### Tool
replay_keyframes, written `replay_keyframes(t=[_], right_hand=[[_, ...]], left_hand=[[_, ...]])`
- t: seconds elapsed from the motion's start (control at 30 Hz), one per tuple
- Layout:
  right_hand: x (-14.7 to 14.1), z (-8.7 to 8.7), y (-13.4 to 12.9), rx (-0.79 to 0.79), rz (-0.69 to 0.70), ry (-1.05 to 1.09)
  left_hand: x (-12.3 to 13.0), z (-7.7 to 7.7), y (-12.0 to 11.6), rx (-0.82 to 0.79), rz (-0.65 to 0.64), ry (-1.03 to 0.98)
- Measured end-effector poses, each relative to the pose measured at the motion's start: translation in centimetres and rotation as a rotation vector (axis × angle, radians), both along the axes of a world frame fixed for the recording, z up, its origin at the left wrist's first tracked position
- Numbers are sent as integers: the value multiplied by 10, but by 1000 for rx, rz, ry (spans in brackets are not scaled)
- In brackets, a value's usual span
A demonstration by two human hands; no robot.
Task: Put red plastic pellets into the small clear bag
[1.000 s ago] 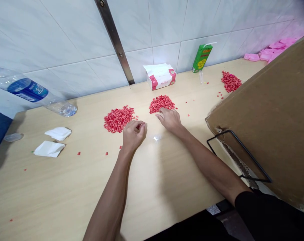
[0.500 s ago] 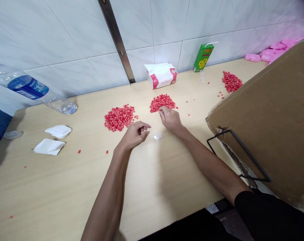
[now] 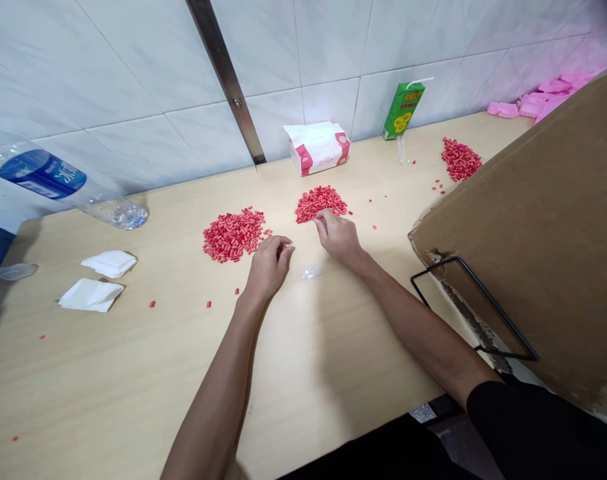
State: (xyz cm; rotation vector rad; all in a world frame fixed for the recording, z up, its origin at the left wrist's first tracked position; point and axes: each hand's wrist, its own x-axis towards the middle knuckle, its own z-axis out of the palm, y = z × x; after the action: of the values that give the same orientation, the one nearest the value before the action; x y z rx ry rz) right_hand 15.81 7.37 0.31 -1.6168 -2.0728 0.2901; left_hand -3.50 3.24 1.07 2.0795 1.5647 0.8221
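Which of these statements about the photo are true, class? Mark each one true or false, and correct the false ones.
1. The right hand is at the edge of the middle red pile. True.
2. The left hand is touching the tissue box. False: it is beside the larger red pile, apart from the box.
3. The water bottle stands upright. False: it lies tilted on its side.
4. The green carton stands by the wall. True.
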Motion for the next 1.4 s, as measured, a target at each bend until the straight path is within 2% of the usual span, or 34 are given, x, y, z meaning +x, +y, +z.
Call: replay_keyframes(t=[0.1, 0.2, 0.3, 0.4, 0.5, 0.6, 0.73, 0.8, 0.93, 1.07, 1.13, 1.4], right_hand=[[-1, 0, -1, 17, 12, 7], [-1, 0, -2, -1, 18, 5], [-1, 0, -2, -12, -4, 11], [-1, 0, -2, -7, -4, 18], [-1, 1, -2, -24, -4, 21], [-1, 0, -3, -14, -6, 28], [0, -3, -2, 15, -14, 58], [0, -4, -2, 15, -20, 72], [1, -4, 0, 24, -28, 97], [2, -4, 1, 18, -40, 114], [2, -5, 1, 18, -44, 121], [2, -6, 2, 27, -51, 139]], left_hand=[[9, -4, 2, 79, 149, 204], [13, -4, 5, 26, 210, 280], [10, -2, 8, -37, 161, 217], [10, -3, 9, -46, 198, 128], [12, -5, 10, 11, 253, 211], [12, -5, 10, -1, 201, 248], [9, -3, 11, -54, 212, 45], [8, -2, 10, -53, 217, 15], [2, 3, 8, -65, 28, 107], [-10, 12, 7, -200, -229, 82], [-13, 17, 7, -256, -314, 109], [-9, 22, 4, -311, -389, 159]])
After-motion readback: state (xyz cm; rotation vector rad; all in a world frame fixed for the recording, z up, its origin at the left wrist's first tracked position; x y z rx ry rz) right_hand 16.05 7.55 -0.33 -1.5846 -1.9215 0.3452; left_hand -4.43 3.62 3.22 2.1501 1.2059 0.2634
